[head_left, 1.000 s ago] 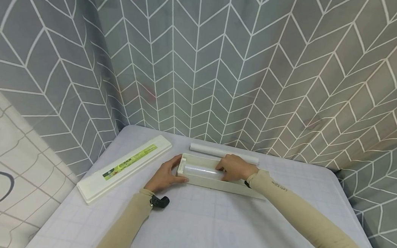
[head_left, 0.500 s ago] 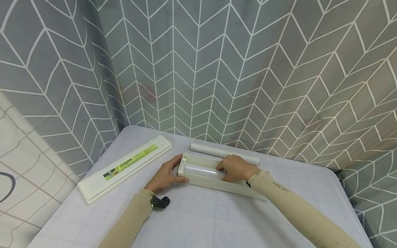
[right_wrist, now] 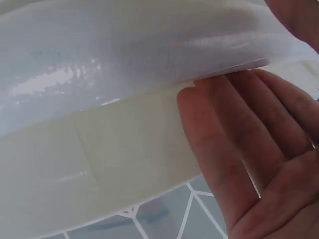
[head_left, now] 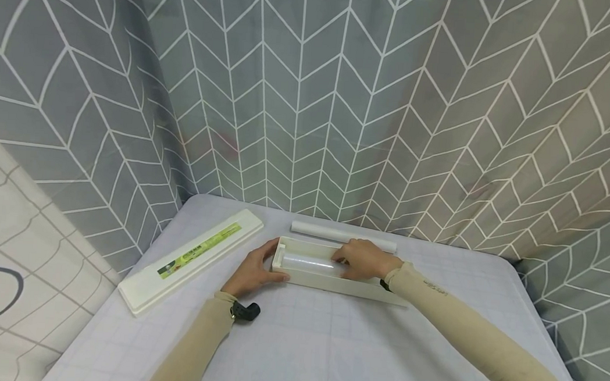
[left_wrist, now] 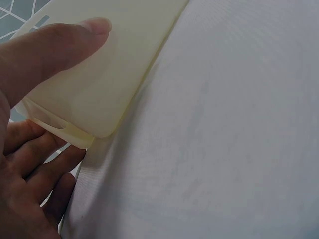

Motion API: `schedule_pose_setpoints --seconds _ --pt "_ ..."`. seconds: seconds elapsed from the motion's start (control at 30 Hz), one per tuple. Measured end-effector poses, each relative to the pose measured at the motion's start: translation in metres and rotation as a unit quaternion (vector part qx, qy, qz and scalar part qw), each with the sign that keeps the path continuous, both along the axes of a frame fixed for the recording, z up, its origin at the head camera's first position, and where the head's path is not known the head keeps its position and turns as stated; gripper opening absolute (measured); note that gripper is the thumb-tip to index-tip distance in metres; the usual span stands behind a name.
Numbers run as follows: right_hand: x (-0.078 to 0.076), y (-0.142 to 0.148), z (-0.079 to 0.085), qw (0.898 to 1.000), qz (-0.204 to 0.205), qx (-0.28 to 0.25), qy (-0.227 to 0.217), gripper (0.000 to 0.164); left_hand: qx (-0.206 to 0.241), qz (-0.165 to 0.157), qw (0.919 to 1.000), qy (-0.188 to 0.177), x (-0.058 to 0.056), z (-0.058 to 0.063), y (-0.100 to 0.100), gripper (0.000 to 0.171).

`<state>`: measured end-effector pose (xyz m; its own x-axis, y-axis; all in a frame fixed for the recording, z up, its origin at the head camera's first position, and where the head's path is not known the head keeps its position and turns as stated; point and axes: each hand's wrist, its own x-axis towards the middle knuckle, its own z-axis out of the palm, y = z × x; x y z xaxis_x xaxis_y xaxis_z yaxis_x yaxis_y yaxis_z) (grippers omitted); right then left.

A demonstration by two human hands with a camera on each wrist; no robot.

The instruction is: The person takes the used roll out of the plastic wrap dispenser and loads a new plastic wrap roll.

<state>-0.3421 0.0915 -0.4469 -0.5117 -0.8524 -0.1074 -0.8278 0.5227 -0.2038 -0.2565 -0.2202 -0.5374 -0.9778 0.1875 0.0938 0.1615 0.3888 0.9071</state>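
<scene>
A long cream dispenser box (head_left: 331,283) lies without its lid on the table, with a glossy roll of cling film (head_left: 308,264) inside. My left hand (head_left: 255,271) grips the box's left end; in the left wrist view its thumb (left_wrist: 75,42) presses the front wall and the other fingers curl behind the end. My right hand (head_left: 362,259) reaches into the box and holds the roll. In the right wrist view, its fingertips lie at the film's (right_wrist: 149,59) lower edge, with the thumb on the opposite side. The roll's right part is hidden under this hand.
The long white lid (head_left: 190,259) with a green label lies slanted at the left. Behind the box is a thin white tube (head_left: 317,231), close to the table's back edge. A white cloth covers the table (head_left: 296,341); patterned grey curtains (head_left: 342,99) stand behind it.
Both hands keep their places on the box and the roll. The head view has shifted very slightly; nothing else visibly moves.
</scene>
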Motion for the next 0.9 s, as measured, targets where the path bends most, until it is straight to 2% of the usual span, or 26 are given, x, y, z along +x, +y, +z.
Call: schedule_pose_setpoints --seconds 0.23,0.4,0.5,0.63,0.8,0.9 --pt "0.012 0.020 0.022 0.999 -0.030 -0.026 0.006 0.047 0.005 -0.001 1.0000 0.002 0.000 0.001 0.002 0.102" --pt "0.019 0.047 0.030 0.991 -0.086 -0.097 0.019 0.061 0.009 -0.006 0.9999 0.004 -0.001 0.001 0.004 0.102" --pt "0.021 0.070 0.027 0.979 -0.120 -0.165 -0.009 0.076 0.009 -0.007 0.9999 0.006 -0.002 0.000 0.005 0.102" --pt "0.027 0.103 0.018 0.954 -0.167 -0.239 -0.073 0.086 0.004 -0.009 0.9999 0.007 -0.002 0.000 0.005 0.103" --pt "0.038 0.133 0.000 0.923 -0.207 -0.290 -0.146 0.094 -0.002 -0.004 1.0000 0.003 0.000 0.001 0.004 0.104" --pt "0.044 0.142 -0.011 0.911 -0.213 -0.311 -0.168 0.102 -0.001 0.000 1.0000 0.005 0.001 0.001 0.002 0.104"
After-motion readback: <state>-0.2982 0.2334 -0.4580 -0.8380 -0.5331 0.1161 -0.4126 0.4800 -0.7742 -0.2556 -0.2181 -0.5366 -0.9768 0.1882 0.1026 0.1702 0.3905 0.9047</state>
